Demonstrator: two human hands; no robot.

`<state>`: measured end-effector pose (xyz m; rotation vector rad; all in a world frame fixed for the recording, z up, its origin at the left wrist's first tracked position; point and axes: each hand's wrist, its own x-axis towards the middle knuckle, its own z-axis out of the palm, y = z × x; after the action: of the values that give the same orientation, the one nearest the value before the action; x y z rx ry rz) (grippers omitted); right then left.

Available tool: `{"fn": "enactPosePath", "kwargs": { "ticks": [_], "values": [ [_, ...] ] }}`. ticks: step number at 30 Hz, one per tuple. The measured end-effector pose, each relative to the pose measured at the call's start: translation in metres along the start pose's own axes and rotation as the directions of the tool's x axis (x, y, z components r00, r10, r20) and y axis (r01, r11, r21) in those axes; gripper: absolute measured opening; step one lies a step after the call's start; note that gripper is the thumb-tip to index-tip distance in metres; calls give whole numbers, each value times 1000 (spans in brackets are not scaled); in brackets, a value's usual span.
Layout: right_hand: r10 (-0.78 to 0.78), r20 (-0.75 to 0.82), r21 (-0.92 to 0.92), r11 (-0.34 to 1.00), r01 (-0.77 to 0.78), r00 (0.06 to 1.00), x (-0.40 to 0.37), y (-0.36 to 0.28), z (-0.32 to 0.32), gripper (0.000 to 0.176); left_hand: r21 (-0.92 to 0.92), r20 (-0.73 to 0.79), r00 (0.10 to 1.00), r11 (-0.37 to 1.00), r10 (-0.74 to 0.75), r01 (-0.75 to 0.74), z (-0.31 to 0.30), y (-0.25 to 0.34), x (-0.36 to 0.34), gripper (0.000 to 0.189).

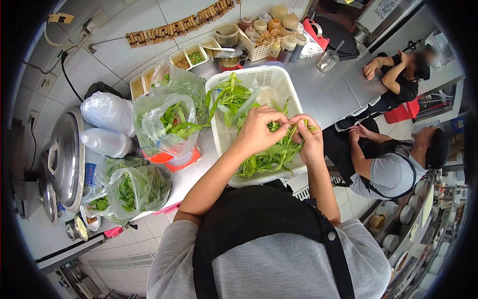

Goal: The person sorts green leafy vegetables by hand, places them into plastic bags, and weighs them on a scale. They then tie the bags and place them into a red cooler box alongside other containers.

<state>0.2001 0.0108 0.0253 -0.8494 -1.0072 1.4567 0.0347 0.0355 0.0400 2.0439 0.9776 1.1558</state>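
Both my hands are over a white plastic basket [215,149] that holds leafy green stems [271,158]. My left hand [261,130] is pinched at the fingertips on a thin green stem. Close beside it, my right hand [308,139] is closed round a few green stems, its thumb and fingertips near those of the left. An open plastic bag of greens [236,99] lies in the basket's far left part. Left of the basket stands another open plastic bag of greens [164,122], beside an orange scale [186,160].
More bagged greens [134,192] and a large metal lid [67,159] are at the left. Sauce bottles [288,45] and small containers [195,56] line the wall. Two people are at the right, one seated near the counter [348,92]. A glass [328,61] stands on the counter.
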Motion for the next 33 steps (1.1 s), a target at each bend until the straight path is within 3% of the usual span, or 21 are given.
{"fn": "enactPosePath", "kwargs": {
  "ticks": [2, 6, 9, 12, 13, 14, 15, 16, 18, 20, 22, 23, 24, 25, 26, 27, 28, 29, 31, 32, 33],
  "values": [
    [-106, 27, -141, 984, 109, 994, -4, 2, 4, 15, -120, -118, 988, 989, -101, 86, 1, 3, -3, 9],
    [-199, 34, -121, 972, 201, 979, -5, 2, 12, 13, -178, -178, 967, 973, -181, 149, 2, 10, 1, 8],
    [-271, 22, -95, 958, 272, 962, -9, -8, 18, 12, -269, -414, 885, 958, -212, 103, 4, 1, 4, 7],
    [-388, 25, -153, 909, 387, 921, -17, -29, 13, 14, -200, -589, 764, 964, -263, 177, -26, -53, 7, 11],
    [-398, 43, -139, 906, 400, 916, -18, -29, 3, 15, 25, -599, 791, 985, -122, 172, -37, -64, 8, 13],
    [-407, 59, -108, 905, 411, 912, -19, -34, 0, 17, 247, -576, 817, 956, 13, 159, -46, -74, 7, 16],
    [-402, 69, -135, 903, 408, 913, -18, -38, -5, 18, 340, -479, 877, 914, -36, 223, -52, -81, 7, 20],
    [-396, 81, -160, 901, 404, 915, -18, -40, -9, 19, 339, -477, 878, 913, -41, 227, -51, -83, 2, 20],
    [-382, 73, -146, 910, 389, 921, -16, -41, -14, 19, 555, -442, 894, 805, 69, 212, -52, -87, 2, 20],
    [-366, 56, -136, 919, 370, 929, -15, -40, -20, 20, 552, -434, 896, 813, 88, 187, -49, -65, -7, 18],
    [-233, 57, -272, 932, 240, 971, -14, -37, -25, 21, 326, -316, 943, 920, -110, 216, -38, -51, -23, 18],
    [-114, 27, -280, 953, 117, 993, -14, -36, -28, 19, 217, -199, 919, 899, -341, 381, -30, -49, -33, 17],
    [-116, 29, -278, 953, 119, 993, -10, -30, -31, 19, 129, -56, 840, 831, -539, 542, -19, -55, -43, 17],
    [51, -8, -396, 917, -50, 999, -4, -21, -34, 18, 131, -56, 842, 832, -537, 539, -7, -66, -55, 17],
    [209, -65, -501, 838, -213, 976, 3, -11, -39, 18, 269, -54, 825, 787, -563, 555, 7, -82, -66, 20],
    [154, -46, -665, 732, -145, 987, 11, 1, -38, 18, 401, -55, 806, 726, -590, 559, 17, -91, -72, 22],
    [106, -16, -801, 594, -76, 994, 17, 18, -35, 19, 402, -53, 806, 726, -590, 558, 23, -91, -72, 22],
    [106, -14, -800, 595, -75, 994, 21, 35, -36, 19, 449, -90, 805, 697, -587, 559, 30, -89, -70, 25],
    [-1, 13, -938, 348, 12, 1000, 31, 64, -32, 26, 517, -200, 846, 680, -495, 520, 44, -89, -65, 30],
    [1, 23, -937, 349, 21, 1000, 37, 75, -28, 26, 517, -209, 843, 676, -496, 526, 48, -90, -61, 30],
    [57, -80, -955, 280, -93, 995, 43, 81, -20, 30, 478, -269, 864, 720, -426, 504, 51, -91, -55, 30]
  ]
}}
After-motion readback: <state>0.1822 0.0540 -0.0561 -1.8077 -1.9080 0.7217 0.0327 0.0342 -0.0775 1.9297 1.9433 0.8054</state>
